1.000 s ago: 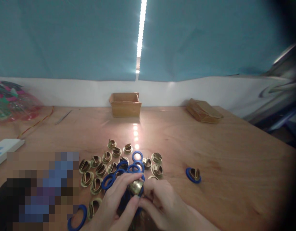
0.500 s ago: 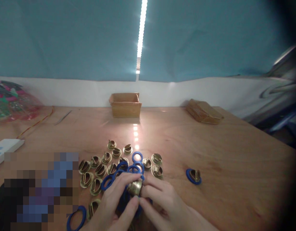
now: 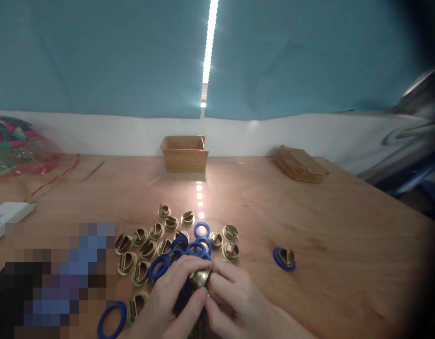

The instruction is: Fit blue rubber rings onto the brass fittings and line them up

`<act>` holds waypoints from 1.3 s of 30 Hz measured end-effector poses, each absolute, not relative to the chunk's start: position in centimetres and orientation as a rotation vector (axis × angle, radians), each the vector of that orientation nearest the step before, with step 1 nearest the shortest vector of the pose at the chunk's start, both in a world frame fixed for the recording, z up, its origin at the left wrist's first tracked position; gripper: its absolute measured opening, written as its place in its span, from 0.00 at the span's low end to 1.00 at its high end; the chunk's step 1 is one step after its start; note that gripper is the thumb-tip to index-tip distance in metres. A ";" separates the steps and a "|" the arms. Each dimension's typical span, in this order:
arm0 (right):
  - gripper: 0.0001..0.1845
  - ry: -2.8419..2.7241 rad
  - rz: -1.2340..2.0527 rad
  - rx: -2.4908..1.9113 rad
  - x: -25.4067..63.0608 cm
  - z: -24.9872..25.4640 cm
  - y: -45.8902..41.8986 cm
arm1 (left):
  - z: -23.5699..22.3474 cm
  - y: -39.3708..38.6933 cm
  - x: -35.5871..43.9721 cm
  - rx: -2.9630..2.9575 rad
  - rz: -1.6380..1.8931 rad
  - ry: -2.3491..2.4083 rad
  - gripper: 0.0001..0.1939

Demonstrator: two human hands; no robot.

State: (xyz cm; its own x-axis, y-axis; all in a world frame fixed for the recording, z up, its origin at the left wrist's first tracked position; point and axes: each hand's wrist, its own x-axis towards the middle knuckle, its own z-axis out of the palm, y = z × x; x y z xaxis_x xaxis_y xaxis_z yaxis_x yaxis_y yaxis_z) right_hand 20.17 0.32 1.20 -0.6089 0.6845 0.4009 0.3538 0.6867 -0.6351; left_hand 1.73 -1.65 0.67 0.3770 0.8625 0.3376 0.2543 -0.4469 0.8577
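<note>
Both my hands meet at the bottom centre over one brass fitting [image 3: 199, 278]. My left hand [image 3: 171, 301] pinches it from the left with thumb and fingers, and a blue ring shows under that hand. My right hand [image 3: 234, 301] presses its fingertips against the fitting from the right. Just beyond the hands lies a cluster of brass fittings [image 3: 143, 245] mixed with several blue rings [image 3: 201, 230]. One fitting with a blue ring round it [image 3: 284, 258] lies apart to the right.
A loose blue ring [image 3: 111, 319] lies at the lower left. An open cardboard box [image 3: 184, 153] and a flat brown packet [image 3: 299, 163] stand at the table's far edge. A white device [image 3: 5, 215], a red-yellow cord and a colourful bag sit at the left.
My right-hand fingers have closed in further onto the brass fitting, and both hands have shifted slightly toward me. The parts on the table have not moved.
</note>
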 end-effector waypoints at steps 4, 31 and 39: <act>0.10 -2.264 0.657 -0.784 20.2 1.2 0.3 | 0.5 -1.6 1.6 1.928 1.073 0.959 0.20; 0.14 -2.369 1.279 -0.983 21.1 3.3 0.5 | 1.0 -1.7 1.2 1.764 1.100 1.268 0.12; 0.05 -2.605 1.371 -0.722 21.7 1.1 0.8 | 0.5 -1.3 1.6 1.862 1.115 1.244 0.13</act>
State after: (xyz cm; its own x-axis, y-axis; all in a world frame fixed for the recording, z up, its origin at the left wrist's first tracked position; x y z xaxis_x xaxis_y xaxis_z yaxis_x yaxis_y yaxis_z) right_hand 21.73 0.78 1.12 -0.8806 0.4584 -0.1201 0.3585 0.4788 -0.8014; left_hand 1.59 -1.27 0.55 0.1961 0.9334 0.3004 0.4010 -0.3559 0.8441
